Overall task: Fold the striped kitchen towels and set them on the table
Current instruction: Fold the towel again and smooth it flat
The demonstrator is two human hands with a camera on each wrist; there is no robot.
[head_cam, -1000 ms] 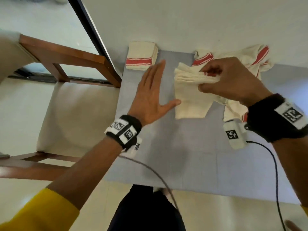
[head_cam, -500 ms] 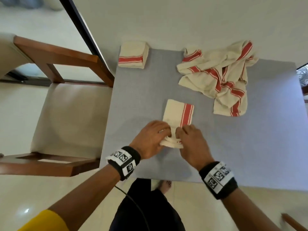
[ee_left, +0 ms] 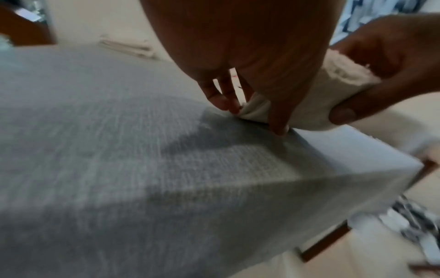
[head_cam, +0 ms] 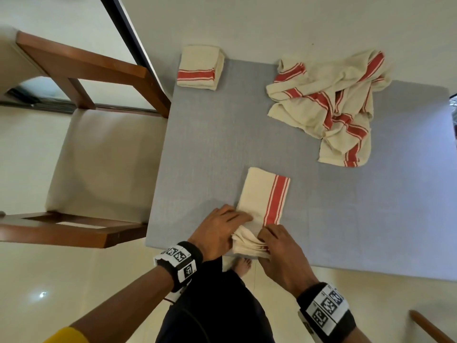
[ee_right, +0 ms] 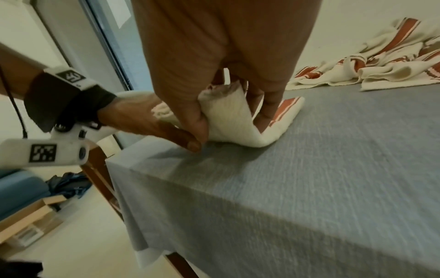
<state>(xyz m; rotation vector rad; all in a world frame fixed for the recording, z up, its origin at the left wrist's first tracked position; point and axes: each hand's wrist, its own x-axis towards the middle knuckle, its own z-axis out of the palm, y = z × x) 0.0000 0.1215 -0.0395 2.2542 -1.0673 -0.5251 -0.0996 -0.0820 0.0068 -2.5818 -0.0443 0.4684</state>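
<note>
Both hands are working at the near edge of the counter (head_cam: pixel 222 154), gripping the near end of a long, narrow folded towel (head_cam: pixel 263 196). The left hand (head_cam: pixel 217 233) is pinching the left side of that end, its fingers (ee_left: pixel 228 94) curled down onto the cloth and touching the grey cover. The right hand (head_cam: pixel 279 248) is grasping the right side, with the thumb (ee_right: pixel 192 120) pressing the layered edge from one side and the fingers (ee_right: pixel 266 105) tucked behind it. In the right wrist view the gripped end is standing lifted off the counter and bending over, while the rest of the towel is lying flat, its red stripe (head_cam: pixel 275 196) running along the right edge and pointing away from the person.

At the far left corner of the counter a finished folded towel (head_cam: pixel 199 68) is sitting as a compact square with a red band across its near side, slightly overhanging the far edge. Well apart from it, at the far right, a heap of unfolded striped towels (head_cam: pixel 329 102) is lying crumpled, cream cloth crossed by red stripes.

To the left of the counter a wooden chair (head_cam: pixel 99 154) with a cream seat is standing just beside the edge. Black wristbands with printed markers are sitting on both wrists.
</note>
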